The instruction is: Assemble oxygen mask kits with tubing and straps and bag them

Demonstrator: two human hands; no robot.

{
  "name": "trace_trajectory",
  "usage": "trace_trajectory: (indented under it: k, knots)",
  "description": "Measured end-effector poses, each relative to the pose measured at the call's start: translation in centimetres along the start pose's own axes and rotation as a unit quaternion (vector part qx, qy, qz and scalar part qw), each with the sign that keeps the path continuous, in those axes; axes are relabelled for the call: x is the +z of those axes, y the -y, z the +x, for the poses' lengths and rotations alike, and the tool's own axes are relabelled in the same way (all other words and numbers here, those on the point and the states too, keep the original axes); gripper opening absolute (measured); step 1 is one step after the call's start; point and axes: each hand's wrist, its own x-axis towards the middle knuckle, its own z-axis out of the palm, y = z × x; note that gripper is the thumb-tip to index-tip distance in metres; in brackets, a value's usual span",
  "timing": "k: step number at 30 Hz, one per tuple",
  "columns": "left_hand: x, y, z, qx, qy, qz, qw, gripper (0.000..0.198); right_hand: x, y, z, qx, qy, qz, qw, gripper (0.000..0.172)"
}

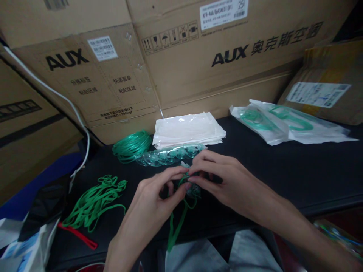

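My left hand point(159, 196) and my right hand point(218, 177) meet above the black table point(283, 170), fingers pinched together on a small clear mask piece with a green elastic strap point(178, 223) that hangs down over the front edge. The piece itself is mostly hidden by my fingers. Just beyond my hands lies a row of stacked clear green-tinted masks point(170, 155).
A coil of green tubing point(132, 145) and a stack of white plastic bags point(187, 130) lie at the back. Loose green straps point(96, 200) lie at the left, with a red strip point(79, 236). Bagged sets point(286, 122) rest at right. Cardboard boxes point(198, 56) wall the back.
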Motion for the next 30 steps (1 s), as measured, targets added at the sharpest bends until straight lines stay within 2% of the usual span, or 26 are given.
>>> trace_trajectory:
  k: [5, 8, 12, 19, 30]
  knots:
    - [0.2, -0.2, -0.1, 0.009, -0.003, 0.009, 1.000, 0.029, 1.1, -0.6, -0.1, -0.001, 0.007, -0.003, 1.000, 0.014]
    - [0.4, -0.2, 0.0, 0.014, -0.009, 0.031, 0.999, 0.030, 1.0, -0.8, -0.3, 0.010, 0.021, -0.023, 0.999, 0.015]
    - [0.4, 0.0, 0.1, 0.022, -0.018, 0.061, 0.998, 0.032, -0.1, -0.8, -0.5, 0.022, 0.040, -0.063, 0.997, 0.015]
    - [0.0, 0.7, -0.1, 0.008, -0.016, 0.095, 0.995, 0.027, -1.7, -1.2, -0.6, 0.023, 0.034, -0.102, 0.994, 0.016]
    - [-0.2, 1.0, 0.1, 0.013, -0.021, 0.084, 0.996, 0.028, -3.7, -2.0, -1.2, 0.012, 0.041, -0.143, 0.989, 0.013]
